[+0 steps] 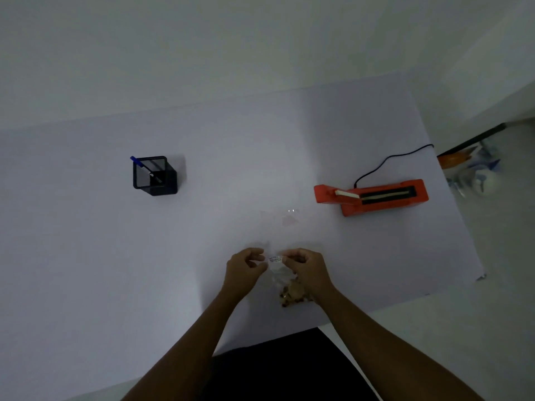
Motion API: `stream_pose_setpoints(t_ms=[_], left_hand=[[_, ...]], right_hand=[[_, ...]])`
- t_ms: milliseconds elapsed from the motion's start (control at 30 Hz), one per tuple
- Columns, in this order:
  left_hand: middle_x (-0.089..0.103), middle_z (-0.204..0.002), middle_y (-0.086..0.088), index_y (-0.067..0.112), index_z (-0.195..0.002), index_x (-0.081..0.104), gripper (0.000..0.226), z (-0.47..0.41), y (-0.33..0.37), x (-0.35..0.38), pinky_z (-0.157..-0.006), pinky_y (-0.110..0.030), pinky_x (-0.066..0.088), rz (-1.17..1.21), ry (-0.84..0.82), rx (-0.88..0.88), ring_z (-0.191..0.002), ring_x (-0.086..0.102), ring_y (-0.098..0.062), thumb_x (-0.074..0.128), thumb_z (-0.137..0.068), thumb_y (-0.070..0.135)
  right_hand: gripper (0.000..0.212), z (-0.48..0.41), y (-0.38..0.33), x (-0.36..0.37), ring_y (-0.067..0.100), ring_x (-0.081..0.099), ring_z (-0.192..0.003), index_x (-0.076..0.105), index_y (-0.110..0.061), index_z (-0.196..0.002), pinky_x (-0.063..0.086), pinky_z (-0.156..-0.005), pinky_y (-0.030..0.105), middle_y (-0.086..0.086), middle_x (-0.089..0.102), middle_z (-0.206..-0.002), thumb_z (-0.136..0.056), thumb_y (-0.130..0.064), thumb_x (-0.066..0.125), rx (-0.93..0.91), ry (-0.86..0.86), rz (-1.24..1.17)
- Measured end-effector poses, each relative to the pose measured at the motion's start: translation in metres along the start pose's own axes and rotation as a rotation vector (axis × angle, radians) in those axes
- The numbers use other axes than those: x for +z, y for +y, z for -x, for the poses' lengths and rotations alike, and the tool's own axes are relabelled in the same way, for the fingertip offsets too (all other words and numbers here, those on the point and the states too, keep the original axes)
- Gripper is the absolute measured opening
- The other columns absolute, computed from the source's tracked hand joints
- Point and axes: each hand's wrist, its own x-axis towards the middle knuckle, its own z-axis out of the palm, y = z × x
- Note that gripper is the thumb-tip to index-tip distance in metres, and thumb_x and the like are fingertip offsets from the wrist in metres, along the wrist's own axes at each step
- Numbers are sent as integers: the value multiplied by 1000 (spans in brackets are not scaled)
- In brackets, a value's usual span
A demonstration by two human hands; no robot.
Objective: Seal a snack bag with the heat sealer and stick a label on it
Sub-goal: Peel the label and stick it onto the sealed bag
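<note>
Between the two hands, a small printed label (275, 259) is pinched at the top of a clear snack bag (285, 280), left hand (246, 266) and right hand (307, 267) close together, fingers curled on its ends. The labelling step appears under way; next it likely needs pressing flat. The orange heat sealer (373, 196) sits well beyond the right hand, a pen holder (154, 176) far beyond the left.

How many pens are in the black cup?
1 that I can see: a blue pen leaning in the black mesh cup on the left of the table. The dark cup could hide more.
</note>
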Motion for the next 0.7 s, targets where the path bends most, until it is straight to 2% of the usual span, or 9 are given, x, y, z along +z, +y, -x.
stream_pose_setpoints(t_ms=[133, 200, 333, 467, 567, 700], left_hand=[[72, -85, 8, 18, -101, 70, 23, -6, 12, 16, -67, -11, 52, 25, -43, 34, -73, 68, -4, 77, -80, 20], [73, -82, 5, 16, -97, 73, 16, -10, 16, 25, -67, -12, 52, 19, -33, 39, -72, 68, -2, 76, -81, 18], [74, -77, -2, 14, -88, 75, 6, -16, 16, 38, -68, -26, 57, 39, -11, -26, -69, 69, -14, 74, -82, 12], [74, -80, -8, 7, -91, 74, 8, -16, 24, 44, -60, -19, 54, 182, 43, -113, -66, 68, -15, 71, -84, 7], [72, -80, -11, 5, -93, 71, 8, -16, 30, 46, -51, -16, 49, 327, 104, -194, -58, 65, -9, 70, -85, 6], [72, -81, -10, 6, -92, 70, 7, -16, 35, 51, -54, -20, 52, 421, 125, -221, -60, 66, -9, 68, -86, 5]], right_hand=[[14, -12, 6, -15, 20, 73, -83, 76, -5, -97, 58, -71, 24, 10, 76, -89, -83, -9, 75, -20, -3, 22], [14, -18, 8, -20, 19, 72, -83, 76, -4, -97, 58, -73, 24, 10, 76, -90, -84, -7, 74, -30, -14, 32], [17, -25, 7, -25, 13, 70, -79, 75, -4, -102, 53, -65, 18, 12, 76, -94, -86, -7, 71, -37, -43, 55], [24, -28, 3, -30, 7, 65, -73, 71, -7, -111, 48, -56, 11, 11, 74, -98, -88, -11, 70, -13, -32, 18], [23, -28, -1, -33, 2, 64, -65, 73, -9, -109, 47, -53, 13, 7, 75, -93, -87, -17, 72, 51, -71, -40], [16, -31, -2, -29, 7, 63, -61, 76, -12, -97, 49, -54, 23, 2, 74, -79, -86, -22, 74, 49, -101, -73]])
